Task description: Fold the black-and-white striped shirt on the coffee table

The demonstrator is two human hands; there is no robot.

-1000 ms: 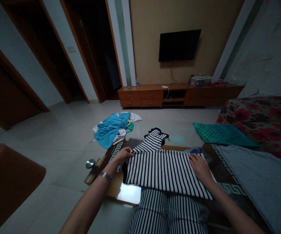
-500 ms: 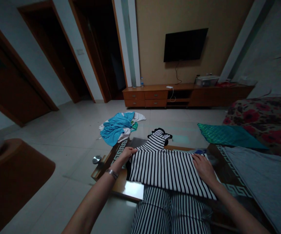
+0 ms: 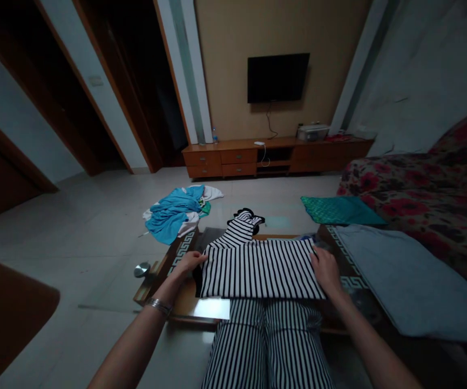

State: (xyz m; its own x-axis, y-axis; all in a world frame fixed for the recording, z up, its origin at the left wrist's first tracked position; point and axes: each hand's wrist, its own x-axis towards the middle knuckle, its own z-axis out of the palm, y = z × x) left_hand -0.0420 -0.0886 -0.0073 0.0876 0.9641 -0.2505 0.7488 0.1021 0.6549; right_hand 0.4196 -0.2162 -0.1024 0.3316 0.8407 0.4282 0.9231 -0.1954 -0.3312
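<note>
White-and-black striped shirt [image 3: 257, 273] lies flat on the counter [image 3: 184, 310]. Left hand [image 3: 188, 263] and right hand [image 3: 326, 272] pin its sides, fingers [image 3: 316, 259] pressed together, keeping it smooth.

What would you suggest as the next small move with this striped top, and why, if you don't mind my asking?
Probably fold the narrow striped piece with black trim back toward you over the black-and-white striped top. It sticks out past the far edge, while the left hand and right hand rest on the top's flat sides.
</note>
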